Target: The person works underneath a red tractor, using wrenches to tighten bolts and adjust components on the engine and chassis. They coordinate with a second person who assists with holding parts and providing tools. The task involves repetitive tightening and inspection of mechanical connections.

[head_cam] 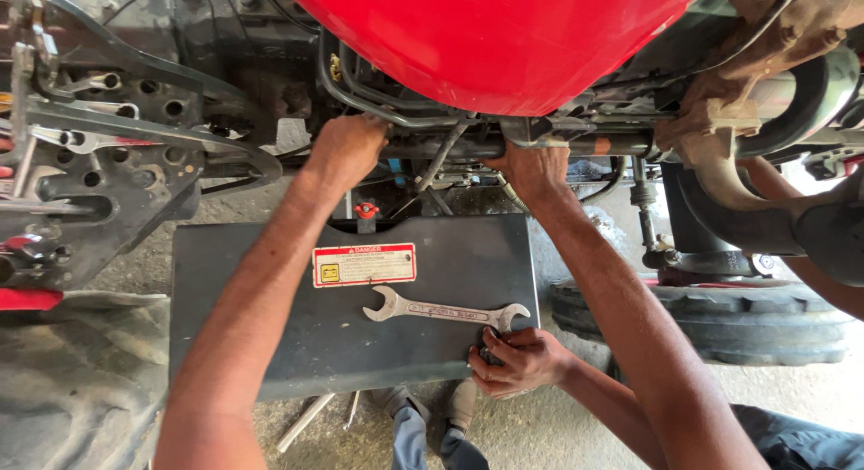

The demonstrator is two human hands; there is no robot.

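My left hand (346,146) reaches up under the red tank (495,38) and its fingers curl around a dark pipe by the engine. My right hand (533,169) presses against the metal rod and fittings just below the tank, fingers hidden behind them. Below both arms lies a flat dark grey cover (270,344) with a red and white warning sticker (364,264). A double open-ended spanner (445,311) rests loose on that cover. Another person's hand (517,360) grips something small and dark at the cover's lower right edge.
A black bracket with holes and levers (99,155) stands at the left. A rusty exhaust pipe (747,119) curves at the right above a tyre (711,322). Someone's shoes (423,416) and loose metal rods (306,420) are on the concrete floor below.
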